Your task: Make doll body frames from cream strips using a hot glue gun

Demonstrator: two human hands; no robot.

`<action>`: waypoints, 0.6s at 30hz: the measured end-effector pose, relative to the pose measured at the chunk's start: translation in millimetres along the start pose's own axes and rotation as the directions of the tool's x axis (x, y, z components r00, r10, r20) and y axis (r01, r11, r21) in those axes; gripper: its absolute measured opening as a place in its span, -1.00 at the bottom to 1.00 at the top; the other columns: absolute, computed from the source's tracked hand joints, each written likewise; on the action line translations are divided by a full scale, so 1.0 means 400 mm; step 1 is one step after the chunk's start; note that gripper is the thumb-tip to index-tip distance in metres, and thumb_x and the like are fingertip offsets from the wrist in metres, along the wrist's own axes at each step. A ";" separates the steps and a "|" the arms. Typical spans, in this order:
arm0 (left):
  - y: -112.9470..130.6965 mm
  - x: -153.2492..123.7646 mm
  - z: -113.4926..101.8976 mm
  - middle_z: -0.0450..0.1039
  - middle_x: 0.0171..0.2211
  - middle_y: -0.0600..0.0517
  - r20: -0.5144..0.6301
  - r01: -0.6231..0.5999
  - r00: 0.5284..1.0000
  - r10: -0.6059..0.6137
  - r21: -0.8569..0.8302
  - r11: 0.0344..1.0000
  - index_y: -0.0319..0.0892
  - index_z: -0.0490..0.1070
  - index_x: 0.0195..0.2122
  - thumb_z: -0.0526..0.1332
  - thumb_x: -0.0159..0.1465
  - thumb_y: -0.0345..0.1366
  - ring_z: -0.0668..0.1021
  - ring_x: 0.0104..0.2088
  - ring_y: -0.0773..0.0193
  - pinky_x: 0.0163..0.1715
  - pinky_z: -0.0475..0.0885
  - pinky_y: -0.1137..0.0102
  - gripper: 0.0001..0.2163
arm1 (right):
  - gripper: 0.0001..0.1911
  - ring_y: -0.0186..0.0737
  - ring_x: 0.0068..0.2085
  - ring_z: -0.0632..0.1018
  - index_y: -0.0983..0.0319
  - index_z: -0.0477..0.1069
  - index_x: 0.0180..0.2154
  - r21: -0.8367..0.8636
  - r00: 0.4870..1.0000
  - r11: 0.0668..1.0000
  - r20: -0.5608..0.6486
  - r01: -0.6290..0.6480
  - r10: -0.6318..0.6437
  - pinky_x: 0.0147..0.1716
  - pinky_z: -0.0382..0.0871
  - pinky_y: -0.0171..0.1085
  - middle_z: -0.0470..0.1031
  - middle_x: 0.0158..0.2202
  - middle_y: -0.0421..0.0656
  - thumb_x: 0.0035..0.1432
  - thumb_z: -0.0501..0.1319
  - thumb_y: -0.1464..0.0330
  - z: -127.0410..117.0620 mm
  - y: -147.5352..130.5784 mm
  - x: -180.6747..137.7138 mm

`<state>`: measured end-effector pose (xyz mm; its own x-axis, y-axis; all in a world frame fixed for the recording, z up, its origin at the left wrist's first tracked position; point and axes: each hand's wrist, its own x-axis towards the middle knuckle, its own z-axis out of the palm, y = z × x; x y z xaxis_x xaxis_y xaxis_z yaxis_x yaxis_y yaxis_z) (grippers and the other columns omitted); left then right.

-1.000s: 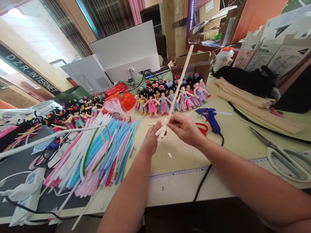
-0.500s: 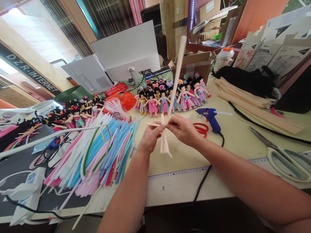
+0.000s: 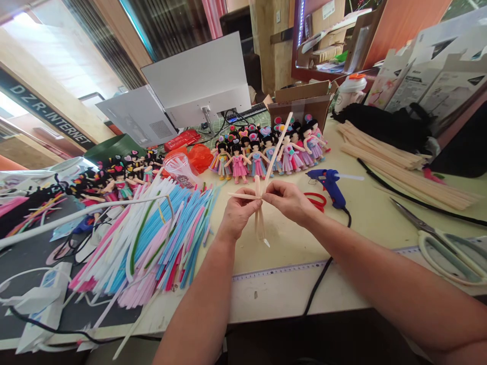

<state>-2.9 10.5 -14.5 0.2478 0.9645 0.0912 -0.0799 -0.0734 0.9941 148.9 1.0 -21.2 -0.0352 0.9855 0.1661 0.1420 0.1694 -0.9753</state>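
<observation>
A bundle of cream pipe cleaners (image 3: pixel 259 223) hangs between my hands, its strands spreading downward with a whitish tip at the bottom. My left hand (image 3: pixel 240 210) pinches the bundle at its crossing, and a short strand sticks out to the left over the fingers. Close against it, my right hand (image 3: pixel 284 201) grips a long cream pipe cleaner (image 3: pixel 277 149) where it meets the bundle; its free end points up and right. Fingertips of both hands nearly touch, hiding the join itself.
Finished dolls (image 3: pixel 256 157) stand behind my hands. Coloured pipe cleaners (image 3: pixel 152 233) cover the left side. To the right lie a blue glue gun (image 3: pixel 333 190), red-handled scissors (image 3: pixel 316 202), large scissors (image 3: pixel 449 248) and cream pipe cleaners (image 3: pixel 411 172). A ruler (image 3: pixel 281 271) runs along the front.
The long pipe cleaner's upper end has come down and looks shorter and narrower. The bundle's lower strands have turned and look narrower. Both hands stay in nearly the same place.
</observation>
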 end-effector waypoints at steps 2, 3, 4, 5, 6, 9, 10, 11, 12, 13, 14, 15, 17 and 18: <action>-0.001 0.000 0.001 0.34 -0.52 0.13 -0.008 -0.011 1.000 0.011 0.019 1.000 -0.18 0.38 -0.45 0.41 -0.08 -0.26 0.38 -0.44 0.36 -0.37 0.28 0.41 -0.75 | -0.76 -0.36 -0.50 0.26 0.21 0.29 -0.52 0.006 1.000 1.000 -0.004 0.006 -0.006 -0.49 0.10 -0.30 0.27 -0.56 -0.28 -0.04 0.22 0.18 -0.001 0.002 0.001; -0.002 0.000 0.002 0.36 -0.51 0.12 -0.011 -0.017 1.000 0.017 0.024 1.000 -0.18 0.39 -0.43 0.41 -0.08 -0.26 0.39 -0.44 0.35 -0.36 0.29 0.40 -0.75 | -0.75 -0.36 -0.50 0.26 0.21 0.28 -0.52 0.005 1.000 1.000 -0.008 0.013 -0.013 -0.49 0.09 -0.30 0.27 -0.56 -0.28 -0.04 0.22 0.18 -0.001 0.003 0.002; -0.003 -0.001 0.002 0.38 -0.49 0.11 -0.012 -0.023 1.000 0.023 0.027 0.999 -0.19 0.39 -0.42 0.41 -0.07 -0.25 0.40 -0.43 0.35 -0.35 0.31 0.40 -0.75 | -0.75 -0.35 -0.49 0.26 0.21 0.28 -0.52 0.003 1.000 1.000 -0.011 0.018 -0.018 -0.49 0.09 -0.30 0.27 -0.56 -0.28 -0.04 0.22 0.17 -0.002 0.003 0.002; -0.004 -0.001 0.002 0.39 -0.48 0.10 -0.012 -0.029 0.999 0.030 0.030 0.999 -0.19 0.40 -0.41 0.41 -0.07 -0.25 0.41 -0.42 0.34 -0.34 0.32 0.39 -0.75 | -0.75 -0.35 -0.49 0.26 0.21 0.28 -0.52 0.002 1.000 1.000 -0.011 0.020 -0.020 -0.49 0.09 -0.30 0.27 -0.56 -0.28 -0.05 0.22 0.17 -0.002 0.003 0.003; -0.005 -0.001 0.002 0.40 -0.47 0.10 -0.011 -0.036 0.999 0.036 0.033 0.999 -0.19 0.40 -0.41 0.41 -0.06 -0.25 0.42 -0.42 0.34 -0.34 0.33 0.39 -0.75 | -0.74 -0.35 -0.49 0.26 0.20 0.27 -0.52 0.003 1.000 1.000 -0.011 0.020 -0.020 -0.49 0.09 -0.29 0.27 -0.56 -0.28 -0.05 0.22 0.17 -0.003 0.002 0.003; -0.006 0.000 0.001 0.40 -0.48 0.09 -0.013 -0.066 0.998 0.067 0.057 0.996 -0.18 0.41 -0.41 0.39 -0.04 -0.25 0.42 -0.43 0.34 -0.35 0.33 0.40 -0.78 | -0.74 -0.36 -0.50 0.25 0.20 0.26 -0.53 0.011 1.000 1.000 -0.005 0.015 -0.015 -0.50 0.08 -0.29 0.24 -0.57 -0.28 -0.04 0.22 0.17 -0.002 -0.003 0.001; -0.006 0.000 0.000 0.39 -0.48 0.10 -0.016 -0.081 0.996 0.083 0.064 0.995 -0.18 0.42 -0.42 0.39 -0.03 -0.25 0.41 -0.43 0.35 -0.36 0.32 0.41 -0.79 | -0.74 -0.36 -0.50 0.24 0.21 0.26 -0.53 0.015 1.000 1.000 -0.002 0.015 -0.015 -0.50 0.08 -0.29 0.24 -0.57 -0.28 -0.03 0.22 0.17 -0.001 -0.005 -0.001; -0.006 0.000 -0.001 0.39 -0.48 0.10 -0.019 -0.098 0.995 0.099 0.067 0.993 -0.18 0.42 -0.42 0.38 -0.02 -0.25 0.41 -0.43 0.35 -0.37 0.32 0.41 -0.80 | -0.74 -0.36 -0.50 0.23 0.21 0.27 -0.52 0.020 1.000 1.000 0.003 0.017 -0.017 -0.50 0.07 -0.29 0.23 -0.57 -0.29 -0.02 0.22 0.17 -0.001 -0.007 -0.002; -0.006 0.000 -0.001 0.39 -0.48 0.10 -0.023 -0.114 0.993 0.116 0.067 0.991 -0.17 0.42 -0.43 0.38 -0.02 -0.26 0.40 -0.44 0.35 -0.38 0.31 0.41 -0.81 | -0.73 -0.37 -0.50 0.23 0.21 0.27 -0.52 0.022 1.000 1.000 0.008 0.021 -0.021 -0.50 0.06 -0.29 0.23 -0.57 -0.29 -0.01 0.22 0.16 0.000 -0.009 -0.003; -0.006 0.000 -0.001 0.39 -0.48 0.10 -0.027 -0.127 0.991 0.129 0.067 0.990 -0.17 0.42 -0.43 0.38 -0.01 -0.26 0.40 -0.44 0.35 -0.39 0.31 0.42 -0.82 | -0.73 -0.37 -0.50 0.22 0.21 0.28 -0.51 0.022 1.000 0.999 0.011 0.027 -0.028 -0.50 0.06 -0.29 0.23 -0.57 -0.29 0.01 0.21 0.16 0.001 -0.010 -0.004; -0.006 0.000 -0.002 0.39 -0.48 0.10 -0.033 -0.137 0.990 0.139 0.068 0.988 -0.16 0.42 -0.43 0.37 -0.01 -0.26 0.40 -0.45 0.35 -0.40 0.31 0.42 -0.82 | -0.73 -0.37 -0.50 0.22 0.21 0.29 -0.51 0.019 0.999 0.999 0.011 0.032 -0.033 -0.50 0.06 -0.30 0.24 -0.57 -0.29 0.01 0.21 0.15 0.001 -0.011 -0.004; -0.005 0.000 -0.001 0.38 -0.49 0.10 -0.038 -0.143 0.989 0.146 0.073 0.987 -0.16 0.42 -0.43 0.37 -0.01 -0.27 0.39 -0.45 0.35 -0.41 0.30 0.42 -0.83 | -0.72 -0.37 -0.50 0.22 0.21 0.30 -0.50 0.012 0.999 0.999 0.009 0.034 -0.034 -0.50 0.06 -0.30 0.24 -0.57 -0.29 0.02 0.21 0.15 0.001 -0.012 -0.004; -0.005 -0.001 -0.001 0.38 -0.50 0.11 -0.047 -0.154 0.986 0.159 0.090 0.984 -0.15 0.43 -0.43 0.37 -0.01 -0.28 0.39 -0.46 0.35 -0.42 0.29 0.43 -0.84 | -0.72 -0.37 -0.50 0.22 0.22 0.30 -0.50 -0.012 1.000 1.000 0.005 0.026 -0.026 -0.50 0.05 -0.30 0.24 -0.57 -0.28 0.03 0.21 0.14 0.001 -0.013 -0.004; -0.005 -0.001 -0.001 0.38 -0.49 0.11 -0.047 -0.162 0.985 0.167 0.100 0.982 -0.15 0.43 -0.43 0.37 -0.01 -0.28 0.39 -0.46 0.35 -0.43 0.29 0.43 -0.84 | -0.71 -0.37 -0.50 0.21 0.22 0.30 -0.50 -0.025 1.000 0.999 0.007 0.019 -0.019 -0.51 0.04 -0.30 0.24 -0.57 -0.28 0.03 0.21 0.14 0.000 -0.014 -0.004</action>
<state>-3.3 10.4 -16.4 0.1849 0.9496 0.2533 -0.0222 -0.2536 0.9670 148.1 -1.5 -15.9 -0.0444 0.9819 0.1839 0.1665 0.1887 -0.9678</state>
